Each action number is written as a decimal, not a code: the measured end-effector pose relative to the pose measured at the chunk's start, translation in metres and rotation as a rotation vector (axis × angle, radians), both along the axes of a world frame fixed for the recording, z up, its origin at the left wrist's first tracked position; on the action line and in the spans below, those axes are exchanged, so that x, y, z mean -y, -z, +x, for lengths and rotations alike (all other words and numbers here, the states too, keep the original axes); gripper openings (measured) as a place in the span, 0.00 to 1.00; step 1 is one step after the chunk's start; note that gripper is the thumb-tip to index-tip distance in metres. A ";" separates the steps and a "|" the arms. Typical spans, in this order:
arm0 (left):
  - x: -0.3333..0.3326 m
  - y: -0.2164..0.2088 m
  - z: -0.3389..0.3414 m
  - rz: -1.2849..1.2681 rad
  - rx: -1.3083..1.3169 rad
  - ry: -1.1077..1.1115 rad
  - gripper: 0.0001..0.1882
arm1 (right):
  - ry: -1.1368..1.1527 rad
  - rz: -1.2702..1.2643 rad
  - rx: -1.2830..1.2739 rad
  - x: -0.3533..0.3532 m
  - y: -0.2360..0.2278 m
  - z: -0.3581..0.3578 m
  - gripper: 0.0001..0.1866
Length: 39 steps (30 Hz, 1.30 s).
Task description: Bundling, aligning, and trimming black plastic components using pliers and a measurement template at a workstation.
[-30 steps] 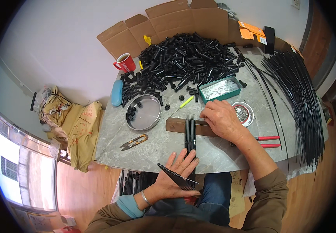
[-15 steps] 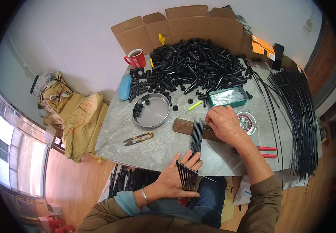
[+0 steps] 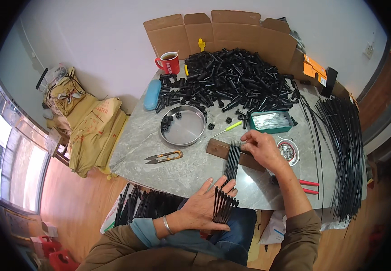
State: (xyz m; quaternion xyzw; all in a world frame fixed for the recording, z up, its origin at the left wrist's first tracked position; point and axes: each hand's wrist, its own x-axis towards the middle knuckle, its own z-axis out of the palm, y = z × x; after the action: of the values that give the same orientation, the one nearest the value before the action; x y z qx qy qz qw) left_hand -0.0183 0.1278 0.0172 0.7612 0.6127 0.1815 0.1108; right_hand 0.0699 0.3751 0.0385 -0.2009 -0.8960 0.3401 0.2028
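Note:
My left hand (image 3: 200, 208) grips a bundle of thin black rods (image 3: 232, 167), its fingers laid over them and its thumb along their near ends. Those near ends (image 3: 224, 203) fan out above the palm, and a thin pale wire seems to cross them. The far tips lean on a brown wooden block (image 3: 218, 147) lying on the table. Beside these tips my right hand (image 3: 264, 148) is closed in a pinch; whatever sits between its fingertips is too small to make out.
Around the hands lie snips (image 3: 164, 156), a round metal tray (image 3: 182, 141) with black parts, a green-handled pick (image 3: 234, 126), a green box of pale wires (image 3: 271, 128), a small bowl (image 3: 296, 156) and red-handled pliers (image 3: 308, 186). Behind are heaped black tubes (image 3: 236, 81) and a red mug (image 3: 171, 64).
The whole view has shifted a little, moving the table's things to the right. My right hand stays pinched by the rod tips, slightly lower; my left hand keeps its hold.

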 end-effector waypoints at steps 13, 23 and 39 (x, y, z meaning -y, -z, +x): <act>0.002 0.001 -0.004 0.003 -0.019 0.026 0.46 | 0.049 0.366 0.075 0.014 -0.009 0.028 0.04; 0.005 0.000 -0.008 0.026 -0.027 0.041 0.49 | 0.174 0.303 0.122 0.029 -0.009 0.027 0.04; 0.007 0.001 -0.010 0.044 0.007 0.041 0.48 | 0.136 0.380 0.104 0.024 -0.017 0.025 0.04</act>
State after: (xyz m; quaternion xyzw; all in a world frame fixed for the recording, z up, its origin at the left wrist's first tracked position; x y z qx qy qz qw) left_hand -0.0283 0.1213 0.0158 0.7751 0.5925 0.1953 0.0997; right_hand 0.0948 0.3509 0.0553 -0.2364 -0.9377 0.1396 0.2128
